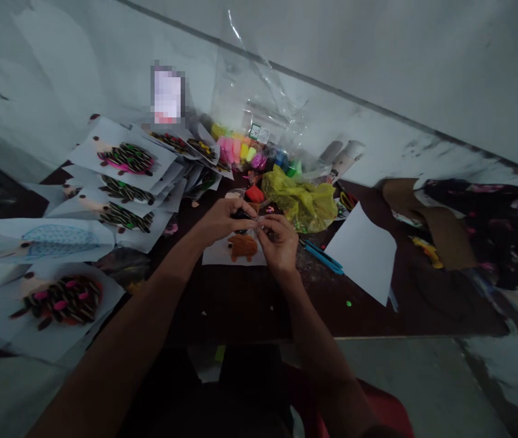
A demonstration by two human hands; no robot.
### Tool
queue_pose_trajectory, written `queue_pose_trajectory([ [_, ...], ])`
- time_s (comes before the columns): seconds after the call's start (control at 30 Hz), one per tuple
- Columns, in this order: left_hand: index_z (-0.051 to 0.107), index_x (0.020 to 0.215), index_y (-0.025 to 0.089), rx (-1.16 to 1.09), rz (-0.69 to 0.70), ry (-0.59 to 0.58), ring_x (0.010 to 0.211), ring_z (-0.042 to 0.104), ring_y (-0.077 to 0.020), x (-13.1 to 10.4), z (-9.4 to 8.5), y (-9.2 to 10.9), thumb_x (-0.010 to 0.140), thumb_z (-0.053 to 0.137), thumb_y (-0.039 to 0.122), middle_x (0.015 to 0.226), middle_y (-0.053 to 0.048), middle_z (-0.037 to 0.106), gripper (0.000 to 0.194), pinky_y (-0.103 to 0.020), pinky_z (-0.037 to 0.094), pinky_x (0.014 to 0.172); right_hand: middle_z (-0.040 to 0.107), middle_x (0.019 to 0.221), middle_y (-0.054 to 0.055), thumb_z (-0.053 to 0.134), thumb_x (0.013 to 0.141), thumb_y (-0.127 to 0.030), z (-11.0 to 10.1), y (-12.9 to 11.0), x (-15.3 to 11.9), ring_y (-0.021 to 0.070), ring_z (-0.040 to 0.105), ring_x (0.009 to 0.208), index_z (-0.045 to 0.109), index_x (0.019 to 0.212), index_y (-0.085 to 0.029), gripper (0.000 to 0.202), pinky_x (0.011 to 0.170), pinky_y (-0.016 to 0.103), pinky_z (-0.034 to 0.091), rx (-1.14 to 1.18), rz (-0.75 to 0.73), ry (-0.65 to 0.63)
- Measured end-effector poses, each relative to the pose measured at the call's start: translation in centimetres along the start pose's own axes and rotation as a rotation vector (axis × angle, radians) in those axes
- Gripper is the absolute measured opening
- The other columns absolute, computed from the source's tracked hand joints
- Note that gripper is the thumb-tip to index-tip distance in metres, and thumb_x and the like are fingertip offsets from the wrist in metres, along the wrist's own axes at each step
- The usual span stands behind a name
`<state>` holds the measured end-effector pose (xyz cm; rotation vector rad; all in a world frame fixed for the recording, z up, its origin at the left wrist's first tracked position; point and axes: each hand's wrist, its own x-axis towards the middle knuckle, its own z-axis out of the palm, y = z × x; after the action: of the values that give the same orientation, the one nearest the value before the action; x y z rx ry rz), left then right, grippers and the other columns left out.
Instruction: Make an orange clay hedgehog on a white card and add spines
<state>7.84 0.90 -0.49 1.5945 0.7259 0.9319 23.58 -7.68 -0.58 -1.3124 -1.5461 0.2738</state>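
My left hand (223, 222) and my right hand (280, 242) meet over the middle of the table, thumbs and fingertips pinched close together. Between the fingertips there may be something small, which I cannot make out. Just below them lies a sheet of white paper (213, 257) bearing an orange-brown animal shape (243, 247) that looks like modelling clay. Behind the fingers sits a red lump (254, 194), and beside it a crumpled yellow plastic bag (302, 198). A blue cutter-like tool (325, 258) rests to the right of my right hand.
Stacked hedgehog pictures (126, 159) spread over the table's left side. A clear bag (259, 115) with colourful clay packs (240, 149) leans at the wall. White paper (366, 252), brown cardboard (444, 234) and dark patterned cloth (491, 213) lie on the right.
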Motion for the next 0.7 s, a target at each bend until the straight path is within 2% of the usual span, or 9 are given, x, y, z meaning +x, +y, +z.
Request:
queue_pose_trajectory([
  [0.13, 0.075, 0.081, 0.016, -0.002, 0.017, 0.022, 0.073, 0.06, -0.0149, 0.0, 0.1, -0.1, 0.067, 0.082, 0.038, 0.078, -0.002, 0.069, 0.026, -0.028, 0.046, 0.068, 0.067, 0.102, 0.007, 0.064, 0.09, -0.027, 0.0, -0.2, 0.0, 0.0218, 0.065, 0.099, 0.074, 0.086, -0.024, 0.011, 0.092, 0.039, 0.052, -0.04, -0.04, 0.003],
  [0.27, 0.075, 0.079, 0.016, -0.012, 0.008, 0.008, 0.072, 0.06, -0.0153, 0.1, 0.1, -0.1, 0.066, 0.08, 0.036, 0.078, -0.003, 0.069, 0.025, -0.029, 0.046, 0.068, 0.067, 0.1, 0.007, 0.064, 0.089, -0.025, 0.0, -0.5, 0.0, 0.0217, 0.065, 0.1, 0.073, 0.082, -0.024, 0.011, 0.092, 0.038, 0.052, -0.094, -0.017, 0.015],
  [0.47, 0.073, 0.079, 0.018, 0.061, 0.021, 0.003, 0.077, 0.06, -0.0171, 0.0, 0.0, 0.4, 0.067, 0.076, 0.035, 0.081, -0.003, 0.07, 0.022, -0.031, 0.047, 0.072, 0.067, 0.101, 0.007, 0.063, 0.087, -0.024, -0.1, -0.7, 0.0, 0.0222, 0.066, 0.099, 0.071, 0.081, -0.025, 0.01, 0.093, 0.04, 0.052, -0.022, -0.008, -0.015],
  [0.7, 0.071, 0.078, 0.017, 0.095, 0.021, 0.029, 0.081, 0.062, -0.0177, 0.0, 0.2, 1.0, 0.066, 0.076, 0.031, 0.083, -0.004, 0.071, 0.019, -0.031, 0.049, 0.078, 0.067, 0.101, 0.006, 0.063, 0.081, -0.021, -0.1, -0.9, 0.3, 0.0217, 0.064, 0.101, 0.065, 0.077, -0.023, 0.005, 0.096, 0.04, 0.05, 0.054, 0.092, 0.036],
])
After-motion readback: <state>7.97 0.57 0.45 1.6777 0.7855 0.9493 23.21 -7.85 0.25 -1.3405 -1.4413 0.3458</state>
